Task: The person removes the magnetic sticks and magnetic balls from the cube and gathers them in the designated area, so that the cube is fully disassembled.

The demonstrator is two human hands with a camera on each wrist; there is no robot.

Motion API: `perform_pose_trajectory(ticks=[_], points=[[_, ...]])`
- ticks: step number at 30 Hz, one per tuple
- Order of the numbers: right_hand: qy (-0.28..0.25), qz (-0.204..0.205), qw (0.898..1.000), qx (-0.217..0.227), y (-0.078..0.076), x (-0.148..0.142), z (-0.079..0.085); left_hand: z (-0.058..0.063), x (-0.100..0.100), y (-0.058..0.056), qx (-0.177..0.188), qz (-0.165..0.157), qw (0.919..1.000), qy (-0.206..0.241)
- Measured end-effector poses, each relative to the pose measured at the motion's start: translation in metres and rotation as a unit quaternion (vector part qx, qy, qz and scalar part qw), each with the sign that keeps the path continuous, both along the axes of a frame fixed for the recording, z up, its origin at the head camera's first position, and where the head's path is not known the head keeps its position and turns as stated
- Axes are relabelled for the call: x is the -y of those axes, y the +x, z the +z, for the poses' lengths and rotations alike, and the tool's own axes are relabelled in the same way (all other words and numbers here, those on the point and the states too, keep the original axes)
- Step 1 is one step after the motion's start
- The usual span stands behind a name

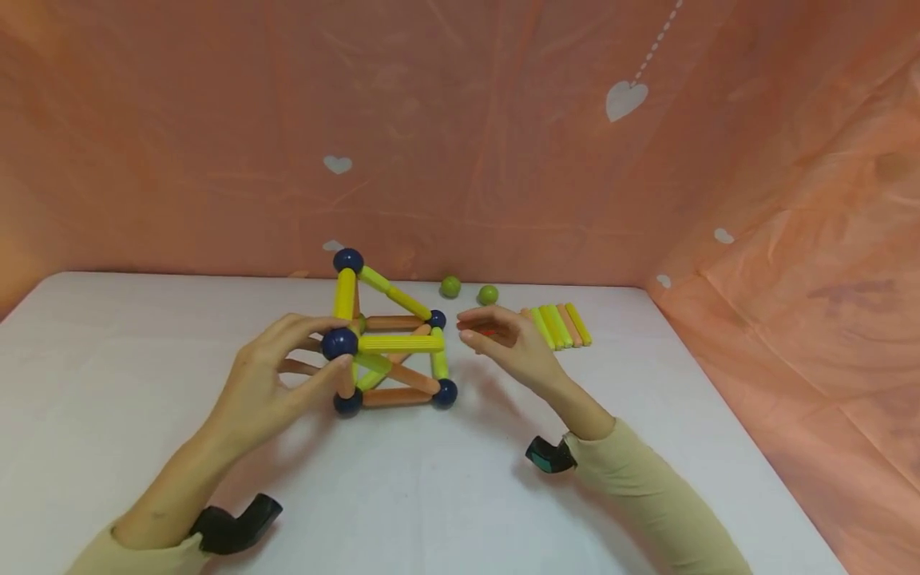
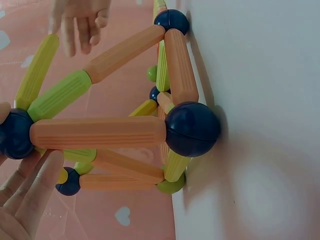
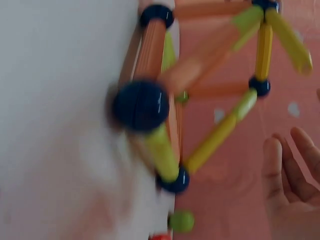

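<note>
A box-like frame of magnetic rods and balls stands on the table, with blue balls at most corners and yellow, green and orange rods between. My left hand (image 1: 262, 385) pinches the blue ball (image 1: 340, 345) at its upper front left corner between thumb and fingers. From that ball a yellow rod (image 1: 398, 344) sticks out to the right, its far end free. Just right of that end hovers my right hand (image 1: 523, 351), fingers loosely bent and holding nothing. Lower down, another blue ball (image 2: 192, 129) rests on the table, joined to the held ball by an orange rod (image 2: 97, 133).
Two green balls (image 1: 450, 287) lie behind the frame, towards the table's back edge. A row of several yellow, green and orange rods (image 1: 555, 327) lies right of them. Something red (image 3: 161, 237) is partly hidden near my right hand. A pink cloth (image 1: 460, 144) hangs behind the white table (image 1: 431, 495).
</note>
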State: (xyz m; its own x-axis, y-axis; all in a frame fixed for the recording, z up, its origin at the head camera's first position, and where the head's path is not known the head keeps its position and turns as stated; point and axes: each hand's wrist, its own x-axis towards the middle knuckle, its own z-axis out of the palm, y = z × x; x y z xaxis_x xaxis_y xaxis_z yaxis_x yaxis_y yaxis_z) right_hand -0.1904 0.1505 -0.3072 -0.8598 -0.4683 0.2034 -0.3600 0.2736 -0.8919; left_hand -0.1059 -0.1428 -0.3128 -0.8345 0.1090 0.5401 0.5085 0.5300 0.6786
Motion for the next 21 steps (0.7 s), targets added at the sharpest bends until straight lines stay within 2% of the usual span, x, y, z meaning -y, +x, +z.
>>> perform_pose_trajectory(ticks=[6,14,21], points=[[-0.029,0.082,0.996,-0.001,0.008,0.023,0.001,0.000,-0.003,-0.002,0.011,0.002,0.9999,-0.002],[-0.036,0.087,0.995,0.007,0.015,0.037,0.003,0.000,-0.006,-0.003,0.015,0.002,0.9999,-0.005],[-0.005,0.095,0.995,0.001,0.016,0.035,-0.009,0.000,-0.006,-0.003,0.017,-0.004,0.9998,0.000]])
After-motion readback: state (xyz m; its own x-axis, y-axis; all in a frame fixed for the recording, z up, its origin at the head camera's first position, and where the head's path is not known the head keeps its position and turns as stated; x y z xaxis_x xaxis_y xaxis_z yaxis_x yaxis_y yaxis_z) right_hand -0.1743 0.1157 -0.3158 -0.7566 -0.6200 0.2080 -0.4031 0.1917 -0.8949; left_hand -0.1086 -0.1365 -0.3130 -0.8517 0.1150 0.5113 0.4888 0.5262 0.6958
